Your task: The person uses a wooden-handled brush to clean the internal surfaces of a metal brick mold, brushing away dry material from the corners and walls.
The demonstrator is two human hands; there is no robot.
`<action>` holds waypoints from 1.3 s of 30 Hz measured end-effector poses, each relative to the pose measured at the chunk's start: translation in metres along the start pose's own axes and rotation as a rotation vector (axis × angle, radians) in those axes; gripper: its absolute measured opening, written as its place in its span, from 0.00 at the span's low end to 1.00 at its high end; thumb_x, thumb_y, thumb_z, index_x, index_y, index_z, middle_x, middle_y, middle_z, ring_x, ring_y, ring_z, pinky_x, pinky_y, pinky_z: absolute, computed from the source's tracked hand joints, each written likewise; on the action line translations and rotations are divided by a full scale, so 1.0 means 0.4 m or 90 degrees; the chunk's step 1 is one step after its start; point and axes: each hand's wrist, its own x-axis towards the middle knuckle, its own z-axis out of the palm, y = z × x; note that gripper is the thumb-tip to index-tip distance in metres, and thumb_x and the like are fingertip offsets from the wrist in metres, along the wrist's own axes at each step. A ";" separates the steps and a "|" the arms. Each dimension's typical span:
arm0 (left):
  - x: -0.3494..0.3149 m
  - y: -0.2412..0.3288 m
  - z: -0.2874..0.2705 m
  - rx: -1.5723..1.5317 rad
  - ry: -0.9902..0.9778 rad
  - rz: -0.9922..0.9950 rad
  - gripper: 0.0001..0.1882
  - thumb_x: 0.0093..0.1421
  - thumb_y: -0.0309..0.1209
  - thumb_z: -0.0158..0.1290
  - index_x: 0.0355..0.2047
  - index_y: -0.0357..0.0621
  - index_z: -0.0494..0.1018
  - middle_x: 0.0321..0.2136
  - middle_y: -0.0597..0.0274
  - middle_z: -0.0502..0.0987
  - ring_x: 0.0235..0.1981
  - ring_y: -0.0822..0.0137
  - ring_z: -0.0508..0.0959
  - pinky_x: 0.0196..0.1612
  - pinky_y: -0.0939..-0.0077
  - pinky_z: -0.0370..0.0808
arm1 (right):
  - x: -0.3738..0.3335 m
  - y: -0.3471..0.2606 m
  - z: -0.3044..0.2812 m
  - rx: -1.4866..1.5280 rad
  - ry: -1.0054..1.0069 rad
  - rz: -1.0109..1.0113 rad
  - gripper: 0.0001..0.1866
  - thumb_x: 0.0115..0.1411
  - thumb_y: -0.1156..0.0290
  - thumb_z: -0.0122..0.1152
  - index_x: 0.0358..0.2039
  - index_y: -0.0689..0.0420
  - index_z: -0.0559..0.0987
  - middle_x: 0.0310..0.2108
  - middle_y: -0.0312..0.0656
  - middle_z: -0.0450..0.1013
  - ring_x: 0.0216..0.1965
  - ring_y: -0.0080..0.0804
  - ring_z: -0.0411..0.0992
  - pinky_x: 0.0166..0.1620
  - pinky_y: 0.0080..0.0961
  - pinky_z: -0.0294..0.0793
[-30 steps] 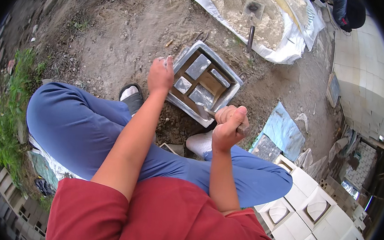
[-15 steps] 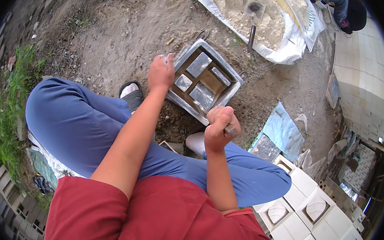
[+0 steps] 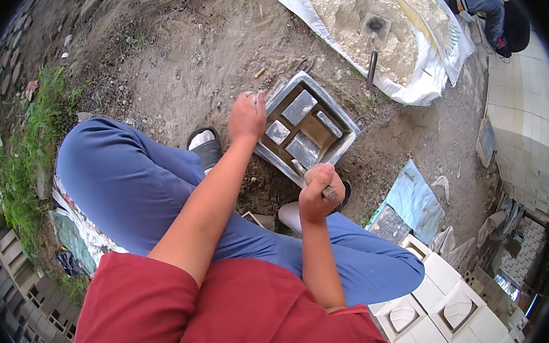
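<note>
A square metal mould (image 3: 278,160) with a grey rim sits on the ground in front of my feet, tilted corner-on. Inside it are several raised flat blocks with smooth grey tops and a brownish hollow. My left hand (image 3: 247,119) is closed at the mould's left rim; its fingertips are partly hidden. At the near right corner, my right hand (image 3: 319,193) wraps round a hand tool with a worn handle (image 3: 330,194). The tool's narrow pale end reaches over the mould's near edge, but its kind is unclear.
A white sack (image 3: 416,92) with pale powder lies beyond, with a dark-handled trowel (image 3: 372,66) on it. White patterned blocks (image 3: 437,274) stand at the near right, beside a blue sheet (image 3: 417,199). Grass (image 3: 31,152) grows at left. Another person's leg (image 3: 494,24) shows at the far right.
The whole view has shifted, so the scene sits lower and further right. Both hands keep nearly the same places at the mould.
</note>
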 end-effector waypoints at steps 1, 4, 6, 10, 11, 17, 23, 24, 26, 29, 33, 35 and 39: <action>0.001 0.002 -0.003 0.006 -0.004 -0.005 0.28 0.76 0.52 0.41 0.46 0.40 0.80 0.49 0.45 0.80 0.51 0.42 0.79 0.55 0.53 0.75 | 0.003 -0.011 -0.015 0.083 0.010 0.009 0.28 0.77 0.66 0.46 0.16 0.60 0.65 0.14 0.36 0.63 0.16 0.24 0.62 0.22 0.28 0.56; 0.010 -0.012 -0.002 -0.015 0.020 0.063 0.28 0.76 0.52 0.41 0.46 0.39 0.80 0.49 0.44 0.80 0.50 0.41 0.79 0.55 0.53 0.75 | -0.004 0.008 -0.027 0.140 0.013 0.001 0.29 0.78 0.65 0.45 0.15 0.59 0.64 0.14 0.35 0.63 0.17 0.23 0.61 0.21 0.26 0.55; 0.011 -0.014 -0.002 -0.011 0.011 0.054 0.28 0.75 0.52 0.41 0.46 0.39 0.80 0.49 0.44 0.80 0.50 0.40 0.79 0.54 0.52 0.75 | -0.008 0.024 -0.013 0.026 -0.018 -0.028 0.28 0.78 0.65 0.45 0.16 0.59 0.66 0.14 0.35 0.64 0.16 0.24 0.61 0.21 0.26 0.55; -0.005 0.014 -0.005 -0.014 -0.008 -0.021 0.29 0.75 0.52 0.41 0.45 0.38 0.80 0.50 0.43 0.79 0.51 0.40 0.78 0.55 0.51 0.75 | -0.002 -0.018 -0.028 0.105 0.049 -0.006 0.28 0.79 0.67 0.43 0.17 0.54 0.60 0.15 0.33 0.59 0.16 0.21 0.55 0.22 0.26 0.54; -0.010 0.008 -0.003 -0.013 -0.013 -0.022 0.29 0.75 0.52 0.41 0.45 0.38 0.80 0.50 0.43 0.79 0.51 0.40 0.78 0.55 0.51 0.75 | -0.005 -0.034 -0.032 0.124 0.050 -0.018 0.27 0.79 0.67 0.44 0.17 0.54 0.60 0.15 0.33 0.59 0.16 0.21 0.55 0.22 0.26 0.54; 0.009 -0.016 0.000 0.018 -0.030 0.008 0.30 0.75 0.53 0.40 0.46 0.39 0.80 0.49 0.44 0.79 0.52 0.41 0.78 0.56 0.51 0.74 | -0.003 -0.025 -0.020 0.067 0.043 -0.003 0.28 0.79 0.66 0.43 0.17 0.53 0.59 0.14 0.32 0.58 0.16 0.20 0.54 0.22 0.26 0.52; 0.006 -0.009 0.006 0.022 -0.014 0.021 0.32 0.75 0.54 0.39 0.45 0.39 0.82 0.52 0.47 0.78 0.51 0.43 0.79 0.54 0.50 0.76 | -0.011 0.013 -0.036 0.071 0.012 0.003 0.28 0.79 0.66 0.43 0.16 0.54 0.58 0.15 0.32 0.57 0.16 0.22 0.54 0.22 0.27 0.53; 0.007 -0.009 0.005 0.022 -0.019 0.005 0.32 0.75 0.54 0.39 0.45 0.39 0.81 0.52 0.46 0.78 0.51 0.43 0.79 0.54 0.50 0.76 | -0.004 0.000 -0.038 0.072 0.011 0.001 0.28 0.79 0.66 0.43 0.16 0.54 0.58 0.15 0.32 0.57 0.16 0.22 0.54 0.22 0.27 0.53; 0.010 -0.012 0.006 0.023 -0.025 -0.014 0.32 0.75 0.55 0.39 0.45 0.39 0.81 0.52 0.46 0.78 0.51 0.43 0.79 0.54 0.50 0.76 | -0.005 -0.023 -0.059 0.138 0.071 0.007 0.28 0.78 0.68 0.44 0.16 0.54 0.57 0.14 0.33 0.58 0.16 0.22 0.56 0.22 0.26 0.56; 0.005 -0.015 0.009 0.018 -0.010 0.054 0.32 0.75 0.55 0.39 0.45 0.39 0.81 0.51 0.46 0.78 0.51 0.42 0.79 0.53 0.49 0.76 | -0.030 0.022 -0.061 0.128 0.050 -0.020 0.27 0.78 0.69 0.43 0.16 0.54 0.58 0.14 0.33 0.58 0.16 0.22 0.56 0.21 0.25 0.56; 0.011 -0.010 0.007 0.021 -0.020 -0.022 0.31 0.75 0.55 0.40 0.42 0.39 0.81 0.50 0.46 0.78 0.51 0.42 0.79 0.53 0.50 0.76 | -0.008 0.016 -0.050 0.079 0.028 -0.033 0.27 0.79 0.67 0.42 0.17 0.54 0.59 0.14 0.33 0.57 0.16 0.22 0.55 0.21 0.26 0.54; 0.010 -0.012 0.007 0.018 -0.016 -0.049 0.31 0.75 0.55 0.40 0.42 0.40 0.81 0.50 0.46 0.78 0.50 0.42 0.79 0.52 0.50 0.76 | -0.011 -0.024 -0.077 0.176 0.052 0.009 0.27 0.79 0.67 0.42 0.17 0.54 0.60 0.14 0.33 0.57 0.16 0.22 0.55 0.22 0.26 0.55; 0.013 -0.017 0.009 0.031 -0.003 0.019 0.32 0.74 0.56 0.40 0.42 0.40 0.81 0.50 0.46 0.78 0.50 0.42 0.79 0.53 0.50 0.76 | -0.019 0.028 -0.059 0.127 0.026 0.017 0.28 0.77 0.67 0.45 0.16 0.59 0.63 0.15 0.35 0.63 0.17 0.23 0.60 0.23 0.25 0.57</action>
